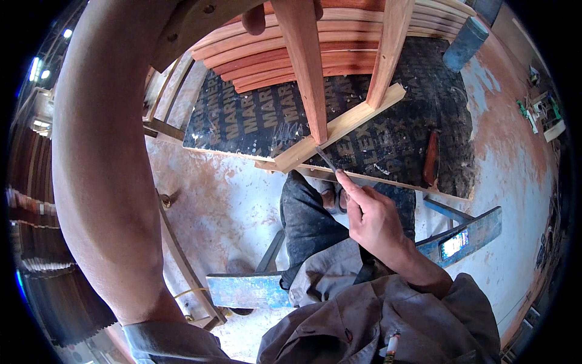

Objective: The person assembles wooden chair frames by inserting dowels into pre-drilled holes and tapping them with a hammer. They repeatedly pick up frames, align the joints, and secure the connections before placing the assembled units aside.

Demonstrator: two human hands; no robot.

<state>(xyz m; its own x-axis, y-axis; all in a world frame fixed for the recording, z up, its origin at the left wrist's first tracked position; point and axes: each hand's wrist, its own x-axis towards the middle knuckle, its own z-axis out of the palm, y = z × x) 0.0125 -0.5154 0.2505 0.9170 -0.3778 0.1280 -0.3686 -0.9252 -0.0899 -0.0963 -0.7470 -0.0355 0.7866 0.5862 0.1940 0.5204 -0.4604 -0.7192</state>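
Observation:
My left arm reaches up to the top edge, where fingertips of my left hand (253, 21) curl round the upper part of a wooden frame; the rest of that hand is hidden. The frame has two reddish uprights (305, 73) joined to a pale wooden crossbar (357, 121), which lies slantwise on a dark printed board. My right hand (373, 212) is closed round a tool with a narrow metal blade (327, 159), its forefinger stretched along it. The blade tip touches or nearly touches the crossbar beside the foot of the nearer upright. The tool's handle is hidden.
Curved reddish wooden slats (260, 70) are stacked on the far side of the dark board (242, 121). A red-brown handled tool (431, 159) and a blue-grey cylinder (465, 43) are at the right. A lit phone (454, 244) rests on the worn blue bench (485, 227).

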